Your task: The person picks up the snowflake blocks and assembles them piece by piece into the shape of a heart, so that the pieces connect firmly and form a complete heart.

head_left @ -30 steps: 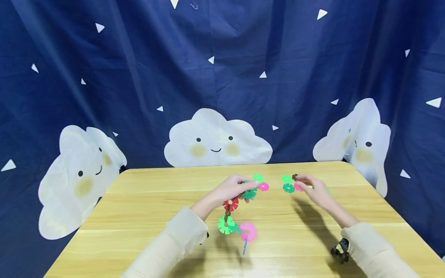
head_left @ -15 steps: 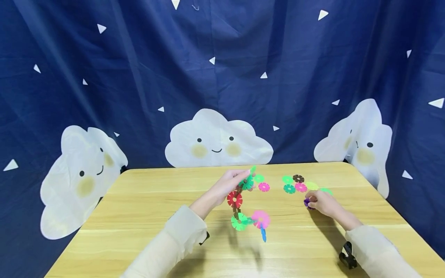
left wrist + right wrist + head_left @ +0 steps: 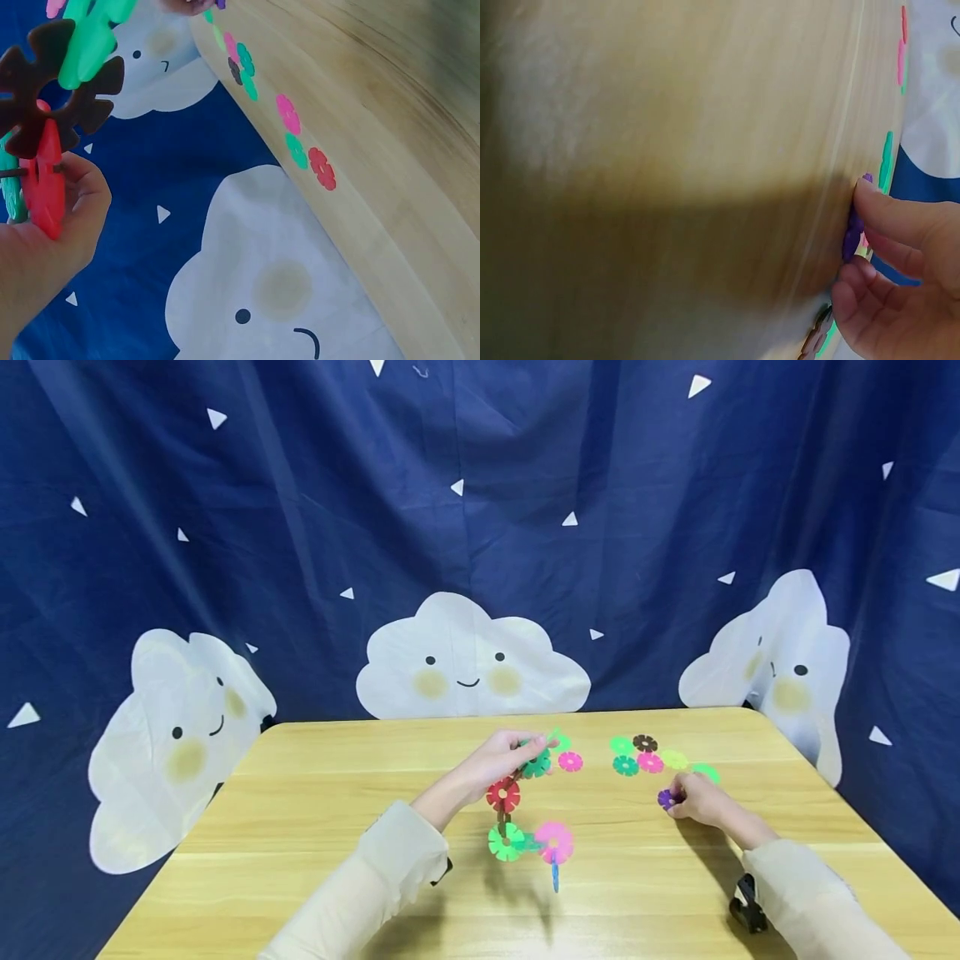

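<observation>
My left hand [image 3: 495, 762] grips the upper end of a chain of slotted plastic snowflake discs, held above the table. A teal disc [image 3: 536, 763] is at its fingers, and a red disc [image 3: 503, 795], a bright green disc [image 3: 506, 842], a pink disc [image 3: 553, 842] and an edge-on blue disc [image 3: 555, 872] hang below. In the left wrist view a brown disc [image 3: 101, 75] sits slotted with a green one above the red disc [image 3: 49, 180]. At the right, my right hand [image 3: 701, 800] pinches a purple disc [image 3: 665, 799] at the tabletop; thumb and fingers meet its edges in the right wrist view.
Loose discs lie flat toward the table's back: a pink one [image 3: 571, 762] near the left hand, and a teal one [image 3: 626, 766], a dark brown one [image 3: 645, 743] and a yellow one [image 3: 674, 760] near the right. A blue cloud-print curtain [image 3: 465, 527] hangs behind the table [image 3: 337, 793].
My right hand has moved from the dark brown disc toward me and rightward, onto the purple disc. The chain in my left hand has swung and shifted slightly right.
</observation>
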`<state>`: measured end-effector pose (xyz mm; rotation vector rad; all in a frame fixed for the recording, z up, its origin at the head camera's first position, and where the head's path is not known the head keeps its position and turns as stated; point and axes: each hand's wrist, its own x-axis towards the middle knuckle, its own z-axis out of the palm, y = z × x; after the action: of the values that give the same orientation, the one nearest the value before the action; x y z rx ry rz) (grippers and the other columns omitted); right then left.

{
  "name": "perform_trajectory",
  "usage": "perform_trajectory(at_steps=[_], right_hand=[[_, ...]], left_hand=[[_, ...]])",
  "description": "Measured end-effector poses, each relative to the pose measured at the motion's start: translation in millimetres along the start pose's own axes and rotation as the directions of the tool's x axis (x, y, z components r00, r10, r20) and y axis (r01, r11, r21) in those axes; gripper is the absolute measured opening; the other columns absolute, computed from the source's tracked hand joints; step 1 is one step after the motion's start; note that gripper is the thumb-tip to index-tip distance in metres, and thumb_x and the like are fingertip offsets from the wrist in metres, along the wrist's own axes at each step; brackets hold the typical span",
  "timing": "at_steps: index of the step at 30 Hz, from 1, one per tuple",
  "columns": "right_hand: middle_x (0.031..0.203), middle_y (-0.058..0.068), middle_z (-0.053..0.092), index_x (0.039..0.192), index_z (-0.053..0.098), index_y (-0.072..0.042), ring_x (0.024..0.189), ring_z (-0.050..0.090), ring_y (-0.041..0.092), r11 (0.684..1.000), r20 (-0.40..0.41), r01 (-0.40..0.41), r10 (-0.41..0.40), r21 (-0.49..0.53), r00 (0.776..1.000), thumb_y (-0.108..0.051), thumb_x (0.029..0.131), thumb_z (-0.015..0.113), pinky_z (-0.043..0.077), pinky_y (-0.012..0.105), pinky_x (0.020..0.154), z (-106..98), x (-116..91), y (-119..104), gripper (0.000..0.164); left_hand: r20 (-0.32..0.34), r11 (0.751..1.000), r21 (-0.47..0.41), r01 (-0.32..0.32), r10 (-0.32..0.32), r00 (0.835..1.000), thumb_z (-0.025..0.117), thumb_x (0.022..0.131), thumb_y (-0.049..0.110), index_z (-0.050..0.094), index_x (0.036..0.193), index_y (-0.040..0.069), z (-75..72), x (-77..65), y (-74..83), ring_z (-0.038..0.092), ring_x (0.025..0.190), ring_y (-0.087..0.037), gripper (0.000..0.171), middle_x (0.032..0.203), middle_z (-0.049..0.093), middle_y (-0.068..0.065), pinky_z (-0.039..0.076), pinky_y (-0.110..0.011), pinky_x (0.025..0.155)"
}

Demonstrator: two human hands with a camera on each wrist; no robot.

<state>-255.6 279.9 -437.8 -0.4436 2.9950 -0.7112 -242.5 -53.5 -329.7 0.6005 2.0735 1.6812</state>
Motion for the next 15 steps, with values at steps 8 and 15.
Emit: perform_trajectory(at_steps=[8, 15], right_hand=[[0.075, 0.013, 0.057, 0.083, 0.055, 0.009, 0.07, 0.051, 0.023, 0.999, 0.009, 0.005, -0.006, 0.041, 1.0, 0.001, 0.069, 0.072, 0.045, 0.035, 0.063, -4, 0, -2, 0.023], [0.062, 0.0, 0.051, 0.071, 0.057, 0.001, 0.055, 0.041, 0.009, 0.976, -0.042, 0.077, -0.07, 0.205, 0.997, -0.002, 0.082, 0.06, 0.036, 0.023, 0.05, -22, -3, -25, 0.011]], left_hand=[[0.022, 0.998, 0.065, 0.012, -0.014, 1.0, 0.05, 0.094, 0.028, 0.064, 0.107, 0.0, -3.4, -0.4, -2.0, 0.048, 0.064, -0.009, 0.033, 0.107, 0.065, -0.013, 0.035, -0.02, 0.057], [-0.002, 0.988, 0.154, 0.028, -0.028, 1.0, 0.055, 0.091, 0.032, 0.064, 0.114, 0.006, -4.7, -1.4, -1.1, 0.058, 0.076, -0.009, 0.036, 0.083, 0.069, -0.011, 0.043, -0.022, 0.07]])
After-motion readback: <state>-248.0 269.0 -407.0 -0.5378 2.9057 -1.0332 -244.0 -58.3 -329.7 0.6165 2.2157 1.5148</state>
